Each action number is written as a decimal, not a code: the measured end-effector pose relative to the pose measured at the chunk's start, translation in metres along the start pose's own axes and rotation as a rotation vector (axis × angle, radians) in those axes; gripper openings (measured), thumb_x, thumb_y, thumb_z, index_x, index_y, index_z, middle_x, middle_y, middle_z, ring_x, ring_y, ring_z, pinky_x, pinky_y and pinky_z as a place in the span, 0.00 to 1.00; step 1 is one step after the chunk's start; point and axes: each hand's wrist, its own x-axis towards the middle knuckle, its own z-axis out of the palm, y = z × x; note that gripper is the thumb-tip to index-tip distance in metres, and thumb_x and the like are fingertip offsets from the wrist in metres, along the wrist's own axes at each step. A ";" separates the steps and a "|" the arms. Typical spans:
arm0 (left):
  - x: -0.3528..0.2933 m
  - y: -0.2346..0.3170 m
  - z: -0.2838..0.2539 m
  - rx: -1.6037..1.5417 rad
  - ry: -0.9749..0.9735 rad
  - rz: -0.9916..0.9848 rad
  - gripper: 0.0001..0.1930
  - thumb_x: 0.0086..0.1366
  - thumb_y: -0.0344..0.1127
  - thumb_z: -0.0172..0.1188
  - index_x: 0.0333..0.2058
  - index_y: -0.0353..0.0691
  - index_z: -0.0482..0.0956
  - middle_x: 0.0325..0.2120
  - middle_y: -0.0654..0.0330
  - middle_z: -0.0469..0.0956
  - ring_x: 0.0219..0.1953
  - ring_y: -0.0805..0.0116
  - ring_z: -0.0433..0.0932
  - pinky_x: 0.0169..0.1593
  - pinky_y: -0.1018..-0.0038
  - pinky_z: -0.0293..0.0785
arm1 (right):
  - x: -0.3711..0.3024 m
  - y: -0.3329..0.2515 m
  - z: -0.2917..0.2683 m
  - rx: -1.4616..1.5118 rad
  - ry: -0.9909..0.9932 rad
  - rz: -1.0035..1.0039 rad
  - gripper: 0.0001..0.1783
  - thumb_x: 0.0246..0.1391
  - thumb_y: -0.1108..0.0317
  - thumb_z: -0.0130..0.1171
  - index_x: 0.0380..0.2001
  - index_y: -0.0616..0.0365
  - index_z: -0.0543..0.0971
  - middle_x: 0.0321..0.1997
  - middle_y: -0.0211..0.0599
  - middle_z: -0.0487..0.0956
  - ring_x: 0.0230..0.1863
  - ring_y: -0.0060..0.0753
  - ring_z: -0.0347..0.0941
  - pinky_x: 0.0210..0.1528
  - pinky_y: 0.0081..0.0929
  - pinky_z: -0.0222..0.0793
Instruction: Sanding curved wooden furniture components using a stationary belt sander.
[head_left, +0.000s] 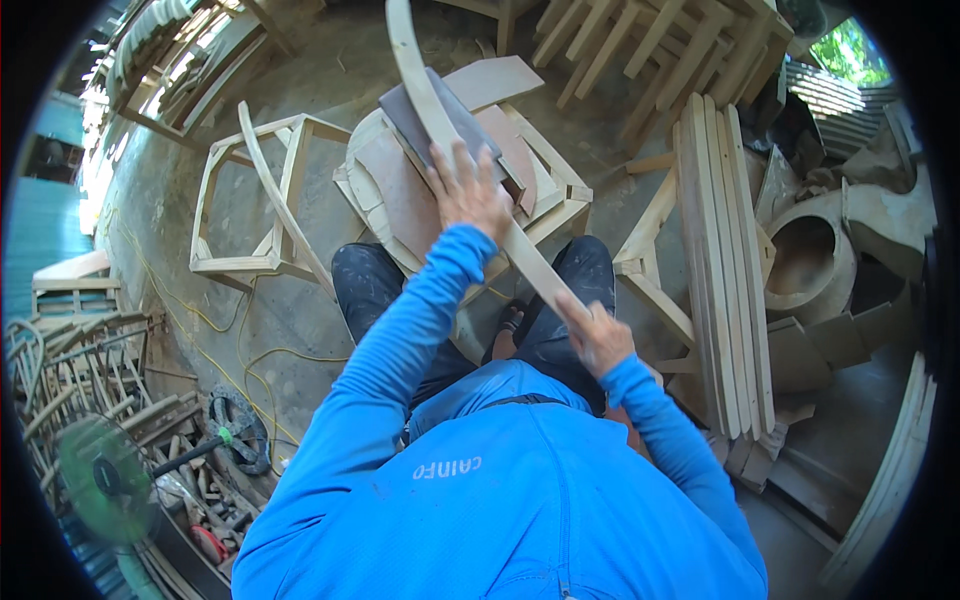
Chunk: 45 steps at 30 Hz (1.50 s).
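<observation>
One curved wooden strip in work, lying over one grey-brown board on one wooden seat frame, in front of the person's knees. Long axis runs near-right to far-left from where the person sits; far end bends more nearly straight ahead, near end points back at the right side of the waist.

Two hands on it. Left hand: fingers laid across the top, a bit apart; can't tell if it closes underneath. Right hand: fingers clamped on the near end, slightly blurred.

Outward: I see one open frame left, one second curved strip leaning on it. Right: at least four long slats, side by side. Lower left: one green fan.
</observation>
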 end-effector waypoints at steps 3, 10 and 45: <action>-0.034 0.009 -0.025 -0.341 -0.032 -0.029 0.38 0.66 0.48 0.59 0.71 0.41 0.60 0.74 0.38 0.49 0.78 0.38 0.40 0.74 0.35 0.38 | -0.030 0.002 -0.009 0.077 -0.050 0.008 0.48 0.50 0.73 0.68 0.74 0.34 0.64 0.37 0.42 0.75 0.31 0.47 0.79 0.33 0.43 0.78; -0.041 0.004 -0.093 -1.670 -0.007 -0.532 0.36 0.77 0.55 0.50 0.70 0.31 0.60 0.60 0.45 0.73 0.63 0.56 0.73 0.67 0.62 0.65 | -0.029 -0.013 -0.069 1.301 -0.128 0.117 0.45 0.52 0.75 0.68 0.73 0.51 0.62 0.37 0.37 0.77 0.28 0.29 0.74 0.32 0.28 0.75; -0.033 0.032 -0.139 -1.741 -0.197 -0.276 0.29 0.74 0.52 0.59 0.62 0.34 0.70 0.46 0.53 0.83 0.48 0.63 0.82 0.53 0.68 0.78 | -0.022 -0.022 -0.068 2.018 -0.501 0.241 0.45 0.47 0.66 0.74 0.67 0.51 0.63 0.26 0.36 0.68 0.18 0.24 0.64 0.17 0.23 0.62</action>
